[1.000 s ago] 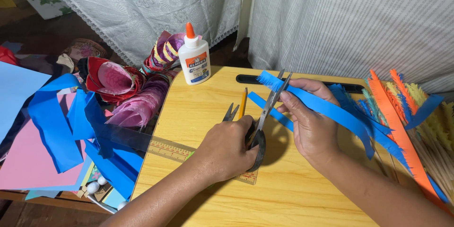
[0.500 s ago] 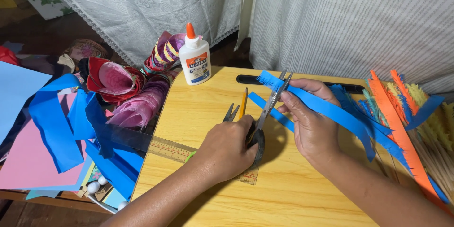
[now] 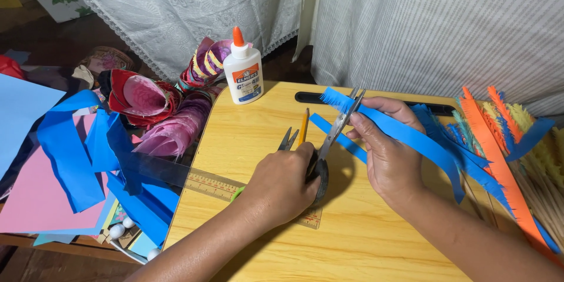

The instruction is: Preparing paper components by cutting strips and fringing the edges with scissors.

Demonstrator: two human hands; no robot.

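Blue paper, thin and floppy, is what the right hand (image 3: 390, 161) pinches: a long strip of blue paper (image 3: 405, 135) runs under its thumb and over its curled fingers, just right of the frame's centre, with the near end fringed into fine cuts and the far end trailing toward the right edge. Such a strip looks very light, limp along its length and easy to tear at the fringe, so it likely handles best held close beside the cutting line, on the uncut band, where the thumb now presses it.

Left of it, the left hand (image 3: 282, 185) is closed around the loops of metal scissors (image 3: 335, 132), whose blades point up and right and meet the strip's fringed end; whether they are parted I cannot tell.

Just beyond the left knuckles lie a second pair of scissors (image 3: 288, 139) and a yellow pencil (image 3: 304, 127) on the wooden tabletop (image 3: 247, 135). A clear ruler (image 3: 194, 179) passes under the left wrist. Farther up stands a white glue bottle (image 3: 244, 73) with an orange cap. Cut orange and blue fringed strips (image 3: 499, 158) pile at the right edge, loose blue paper pieces (image 3: 76, 153) at the left.
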